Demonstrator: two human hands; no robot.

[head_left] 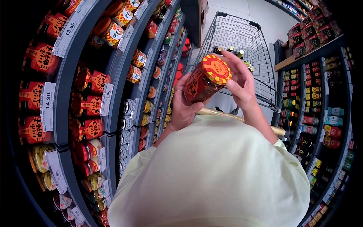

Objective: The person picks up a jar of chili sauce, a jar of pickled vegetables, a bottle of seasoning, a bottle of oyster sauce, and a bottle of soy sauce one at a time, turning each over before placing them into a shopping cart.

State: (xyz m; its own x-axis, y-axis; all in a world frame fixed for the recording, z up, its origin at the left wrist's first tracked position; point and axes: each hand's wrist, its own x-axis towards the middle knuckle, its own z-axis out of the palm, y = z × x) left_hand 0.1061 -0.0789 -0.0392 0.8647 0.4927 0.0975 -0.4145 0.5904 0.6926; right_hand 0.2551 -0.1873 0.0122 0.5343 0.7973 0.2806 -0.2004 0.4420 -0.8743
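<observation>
A glass jar of dark red chili sauce (199,84), with a red label and a red-and-yellow lid, is tilted in front of my chest. My left hand (182,108) is wrapped around its lower body, the thumb lying across the glass. At the lid, my right hand (243,85) has its thumb against the rim and its fingers curved up behind the lid's far side. Whether those fingers press on the lid is partly hidden. Beyond the jar stands a wire shopping cart (230,32) with several bottles (241,54) in it.
Shelves of jars (90,85) with price tags (47,106) line the left side closely. More shelves of bottles and jars (313,96) run along the right. The cart's handle (221,114) is just ahead of my body. Pale floor tiles (236,8) show past the cart.
</observation>
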